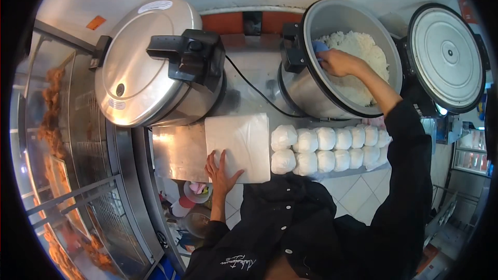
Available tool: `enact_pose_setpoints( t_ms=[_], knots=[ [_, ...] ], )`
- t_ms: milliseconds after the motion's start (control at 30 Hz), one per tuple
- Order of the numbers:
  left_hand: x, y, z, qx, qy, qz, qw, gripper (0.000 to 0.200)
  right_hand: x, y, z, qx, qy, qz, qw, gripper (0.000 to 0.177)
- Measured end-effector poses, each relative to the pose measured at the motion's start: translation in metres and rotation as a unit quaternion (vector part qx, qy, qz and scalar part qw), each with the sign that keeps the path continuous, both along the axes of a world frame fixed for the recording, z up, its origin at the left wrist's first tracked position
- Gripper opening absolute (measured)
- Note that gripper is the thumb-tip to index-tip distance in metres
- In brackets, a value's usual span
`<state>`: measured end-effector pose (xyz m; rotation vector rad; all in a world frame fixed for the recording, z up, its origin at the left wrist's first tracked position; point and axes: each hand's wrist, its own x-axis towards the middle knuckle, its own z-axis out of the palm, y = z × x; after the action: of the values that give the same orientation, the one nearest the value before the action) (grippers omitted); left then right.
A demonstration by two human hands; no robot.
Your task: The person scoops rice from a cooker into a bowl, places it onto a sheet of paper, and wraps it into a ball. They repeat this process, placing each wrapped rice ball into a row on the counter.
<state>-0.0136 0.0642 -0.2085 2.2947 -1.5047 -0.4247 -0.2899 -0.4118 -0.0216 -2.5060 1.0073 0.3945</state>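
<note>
My left hand (221, 172) lies with spread fingers on the lower left part of a stack of white wrapping sheets (241, 142). Inside the open rice cooker (342, 13) at the back right, my right hand (337, 63) is closed round a blue scoop (320, 46), partly hidden by the fingers and near the pot's left wall. White cooked rice (363, 46) is heaped toward the pot's far and right side. To the right of the sheets, white wrapped rice portions (306, 140) stand in two rows.
A second rice cooker (145, 67), lid down, stands at the back left. The open cooker's round lid (447, 54) tilts back at right. A black cord (254, 88) crosses the steel counter (176, 150). Fried food (52, 114) sits in a glass display case at far left.
</note>
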Motion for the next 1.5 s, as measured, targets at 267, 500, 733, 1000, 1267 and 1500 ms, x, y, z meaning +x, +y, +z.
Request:
enact_pose_setpoints(
  t_ms=[267, 500, 733, 1000, 1267, 1500],
  knots=[
    [0.006, 0.013, -0.018, -0.039, 0.041, 0.070, 0.996, 0.097, 0.033, -0.026, -0.030, -0.053, 0.273, 0.097, 0.956, 0.029],
    [-0.003, 0.019, -0.014, -0.009, 0.000, 0.045, 0.999, 0.114, -0.014, -0.038, 0.005, -0.191, 0.140, -0.099, 0.966, 0.025],
    [-0.003, 0.017, -0.015, 0.032, -0.033, 0.018, 0.999, 0.116, -0.078, -0.010, 0.103, -0.311, 0.167, -0.159, 0.922, 0.017],
    [0.035, 0.008, -0.025, -0.049, -0.011, 0.078, 0.996, 0.097, -0.118, 0.002, 0.103, -0.409, 0.244, -0.168, 0.863, 0.016],
    [0.044, 0.018, -0.031, -0.034, -0.031, 0.035, 0.998, 0.092, -0.094, -0.003, 0.072, -0.412, 0.230, -0.073, 0.879, 0.016],
    [0.044, 0.015, -0.024, -0.020, -0.029, 0.032, 0.999, 0.091, -0.067, -0.008, 0.045, -0.322, 0.215, -0.061, 0.920, 0.018]
  ],
)
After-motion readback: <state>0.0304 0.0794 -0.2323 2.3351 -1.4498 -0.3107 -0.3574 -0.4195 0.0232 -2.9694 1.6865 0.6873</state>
